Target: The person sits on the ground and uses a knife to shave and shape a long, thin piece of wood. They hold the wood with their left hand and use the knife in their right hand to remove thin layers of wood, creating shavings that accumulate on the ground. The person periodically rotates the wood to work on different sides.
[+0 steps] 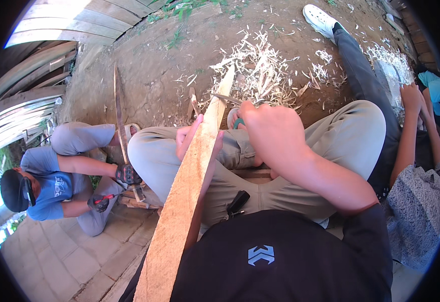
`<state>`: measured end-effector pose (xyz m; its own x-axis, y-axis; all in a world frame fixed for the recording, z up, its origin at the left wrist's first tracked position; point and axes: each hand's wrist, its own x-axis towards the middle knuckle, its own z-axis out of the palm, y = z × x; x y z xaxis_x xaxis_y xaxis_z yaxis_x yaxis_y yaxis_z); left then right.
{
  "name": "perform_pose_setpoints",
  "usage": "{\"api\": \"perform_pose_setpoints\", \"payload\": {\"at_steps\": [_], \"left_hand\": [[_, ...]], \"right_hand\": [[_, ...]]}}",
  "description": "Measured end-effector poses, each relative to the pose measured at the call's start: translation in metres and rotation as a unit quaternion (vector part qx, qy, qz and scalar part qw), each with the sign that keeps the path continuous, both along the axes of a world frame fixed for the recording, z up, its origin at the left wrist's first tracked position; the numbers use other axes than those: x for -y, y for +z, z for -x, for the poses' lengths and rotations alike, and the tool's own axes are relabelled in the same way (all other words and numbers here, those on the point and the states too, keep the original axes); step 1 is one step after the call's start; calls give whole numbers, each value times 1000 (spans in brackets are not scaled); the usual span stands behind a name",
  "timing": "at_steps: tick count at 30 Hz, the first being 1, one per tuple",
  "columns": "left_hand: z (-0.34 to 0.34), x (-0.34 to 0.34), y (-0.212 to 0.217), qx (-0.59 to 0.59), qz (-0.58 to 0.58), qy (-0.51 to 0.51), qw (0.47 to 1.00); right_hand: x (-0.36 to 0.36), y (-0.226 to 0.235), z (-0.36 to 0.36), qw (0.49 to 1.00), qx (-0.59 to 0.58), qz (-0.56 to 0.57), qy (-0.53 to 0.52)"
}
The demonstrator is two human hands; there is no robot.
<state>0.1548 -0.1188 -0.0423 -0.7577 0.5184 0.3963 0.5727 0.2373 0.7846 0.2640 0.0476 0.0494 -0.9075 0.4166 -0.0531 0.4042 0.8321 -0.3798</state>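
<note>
A long pale wooden slat (187,191) runs from my lap up toward the ground, its far tip among shavings. My left hand (192,138) grips the slat from behind, fingers showing on both sides of it. My right hand (270,133) is closed on a knife with a green handle (238,122); the thin blade (225,98) lies against the slat's right edge. My knees in khaki trousers (330,136) are raised under both arms.
Pale wood shavings (257,63) cover the dirt ahead. At left a person in a blue shirt and gloves (54,186) crouches working a long thin strip (119,110). Another person (416,191) sits at right, one leg stretched out. Curved planks (38,65) lie upper left.
</note>
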Motion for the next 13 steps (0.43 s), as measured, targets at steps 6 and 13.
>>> {"api": "perform_pose_setpoints", "payload": {"at_steps": [6, 13], "left_hand": [[-2, -7, 9, -16, 17, -4, 1000], [0, -10, 8, -95, 13, -5, 995]], "right_hand": [[2, -2, -2, 1000, -8, -23, -1], [-2, -3, 2, 1000, -15, 4, 13]]}}
